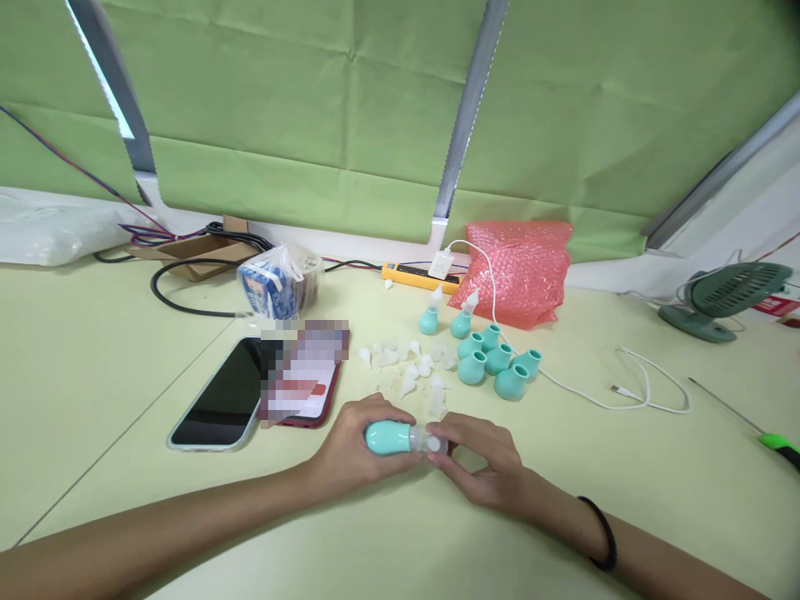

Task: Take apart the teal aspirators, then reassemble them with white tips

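My left hand (357, 442) is wrapped round a teal rubber bulb (388, 437) that lies sideways, its neck to the right. A clear plastic piece (417, 439) is joined to the neck. The fingers of my right hand (481, 457) pinch a translucent plastic part (436, 444) at the end of that clear piece. Just beyond my hands, loose white and clear plastic parts (409, 382) are scattered. Several teal bulbs (472, 367) with open necks stand to their right. Behind them are two bulbs with clear bodies and white pointed tips, an upright one (428, 321) and a tilted one (461, 323).
Two phones, one dark-screened (218, 396) and one lit (312, 375), lie left. Behind are a plastic-wrapped blue package (268, 287), a cardboard box (200, 258), a yellow power strip (409, 277) and pink bubble wrap (518, 271). A white cable (581, 393), screwdriver (775, 442) and green fan (718, 296) lie right.
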`<action>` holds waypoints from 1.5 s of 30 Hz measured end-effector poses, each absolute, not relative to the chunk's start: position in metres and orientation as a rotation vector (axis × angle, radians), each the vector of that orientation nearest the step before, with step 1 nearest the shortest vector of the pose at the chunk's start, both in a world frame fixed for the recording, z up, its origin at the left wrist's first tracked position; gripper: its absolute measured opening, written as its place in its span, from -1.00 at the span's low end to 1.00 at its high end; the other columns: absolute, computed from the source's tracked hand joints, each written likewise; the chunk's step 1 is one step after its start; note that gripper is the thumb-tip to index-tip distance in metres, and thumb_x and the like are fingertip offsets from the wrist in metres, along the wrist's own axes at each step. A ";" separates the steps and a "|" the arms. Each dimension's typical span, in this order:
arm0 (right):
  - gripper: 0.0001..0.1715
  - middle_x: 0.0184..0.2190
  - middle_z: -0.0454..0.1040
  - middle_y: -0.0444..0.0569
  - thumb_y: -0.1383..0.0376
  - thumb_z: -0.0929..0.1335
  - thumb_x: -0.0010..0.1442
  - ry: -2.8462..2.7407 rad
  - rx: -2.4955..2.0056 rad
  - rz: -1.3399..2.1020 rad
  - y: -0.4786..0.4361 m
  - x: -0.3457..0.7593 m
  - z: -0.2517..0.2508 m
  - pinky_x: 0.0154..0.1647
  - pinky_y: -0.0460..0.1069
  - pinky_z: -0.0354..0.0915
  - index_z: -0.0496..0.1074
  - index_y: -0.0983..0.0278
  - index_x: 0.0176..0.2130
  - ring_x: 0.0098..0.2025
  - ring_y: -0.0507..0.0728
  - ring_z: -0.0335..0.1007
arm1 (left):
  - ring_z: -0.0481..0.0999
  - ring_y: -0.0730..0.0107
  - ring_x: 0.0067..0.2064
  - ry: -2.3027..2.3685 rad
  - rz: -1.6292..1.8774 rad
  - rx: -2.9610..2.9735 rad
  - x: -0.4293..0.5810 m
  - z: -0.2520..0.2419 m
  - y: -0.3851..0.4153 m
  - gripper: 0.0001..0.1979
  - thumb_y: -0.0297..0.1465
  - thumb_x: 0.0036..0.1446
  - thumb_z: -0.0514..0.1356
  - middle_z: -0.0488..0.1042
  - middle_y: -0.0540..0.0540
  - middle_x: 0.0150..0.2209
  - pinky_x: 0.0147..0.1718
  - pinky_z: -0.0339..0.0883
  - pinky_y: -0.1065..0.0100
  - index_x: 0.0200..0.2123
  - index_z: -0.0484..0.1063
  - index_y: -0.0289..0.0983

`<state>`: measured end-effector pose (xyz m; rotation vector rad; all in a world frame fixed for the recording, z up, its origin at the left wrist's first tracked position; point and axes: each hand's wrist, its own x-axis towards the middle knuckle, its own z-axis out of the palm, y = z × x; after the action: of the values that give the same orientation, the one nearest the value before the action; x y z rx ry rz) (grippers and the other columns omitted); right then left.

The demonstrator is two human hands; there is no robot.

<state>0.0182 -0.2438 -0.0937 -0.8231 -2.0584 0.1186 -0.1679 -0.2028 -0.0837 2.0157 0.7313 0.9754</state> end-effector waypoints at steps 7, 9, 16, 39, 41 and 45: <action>-0.69 -0.49 0.40 -0.06 0.40 0.28 0.05 -2.150 -0.839 0.239 -0.241 0.021 -0.092 -0.49 -0.11 0.24 0.29 0.30 -0.14 -0.52 0.00 0.26 | 0.39 0.38 -0.41 0.828 0.840 2.053 -0.167 -0.085 -0.204 -0.77 -0.32 -0.18 0.28 0.44 -0.05 -0.46 -0.44 0.22 0.41 -0.40 0.44 -0.31; -0.72 -0.53 0.38 -0.07 0.39 0.27 0.07 -2.146 -0.867 0.293 -0.241 0.019 -0.090 -0.52 -0.11 0.22 0.30 0.30 -0.15 -0.55 -0.01 0.23 | 0.39 0.40 -0.42 0.827 0.831 2.076 -0.168 -0.086 -0.205 -0.79 -0.33 -0.15 0.27 0.44 -0.04 -0.45 -0.44 0.22 0.42 -0.40 0.44 -0.31; -0.80 -0.62 0.32 -0.08 0.30 0.25 0.09 -2.017 -1.107 0.620 -0.246 0.011 -0.082 -0.65 -0.16 0.15 0.40 0.37 -0.39 -0.61 -0.05 0.15 | 0.38 0.39 -0.44 0.798 0.938 2.289 -0.167 -0.087 -0.206 -0.82 -0.36 -0.11 0.24 0.43 -0.08 -0.50 -0.46 0.22 0.42 -0.41 0.44 -0.35; -0.64 -0.73 0.21 -0.21 0.12 0.29 0.02 -1.400 -1.174 1.439 -0.248 -0.002 -0.082 -0.84 -0.20 0.06 0.38 0.40 -0.48 -0.80 -0.14 0.04 | 0.36 0.39 -0.49 0.768 1.032 2.416 -0.165 -0.088 -0.208 -0.83 -0.35 -0.03 0.17 0.41 -0.09 -0.55 -0.53 0.22 0.42 -0.40 0.43 -0.36; -0.62 -0.73 0.21 -0.19 0.12 0.27 0.04 -1.439 -1.194 1.376 -0.243 0.002 -0.080 -0.80 -0.18 0.10 0.40 0.41 -0.44 -0.77 -0.11 0.08 | 0.39 0.39 -0.47 0.794 0.996 2.334 -0.164 -0.087 -0.208 -0.82 -0.35 -0.05 0.18 0.44 -0.10 -0.51 -0.50 0.25 0.42 -0.37 0.43 -0.35; -0.66 -0.50 0.37 -0.03 0.18 0.19 0.14 -1.594 -1.160 0.935 -0.224 0.022 -0.073 -0.60 -0.09 0.30 0.36 0.36 -0.22 -0.52 0.01 0.30 | 0.42 0.38 -0.43 0.850 0.950 2.181 -0.163 -0.085 -0.207 -0.79 -0.32 -0.07 0.20 0.47 -0.08 -0.43 -0.45 0.28 0.41 -0.34 0.42 -0.31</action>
<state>0.0223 -0.2239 -0.0733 -1.1603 -1.5944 0.9350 -0.1630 -0.2071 -0.0848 2.1809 0.8496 0.9505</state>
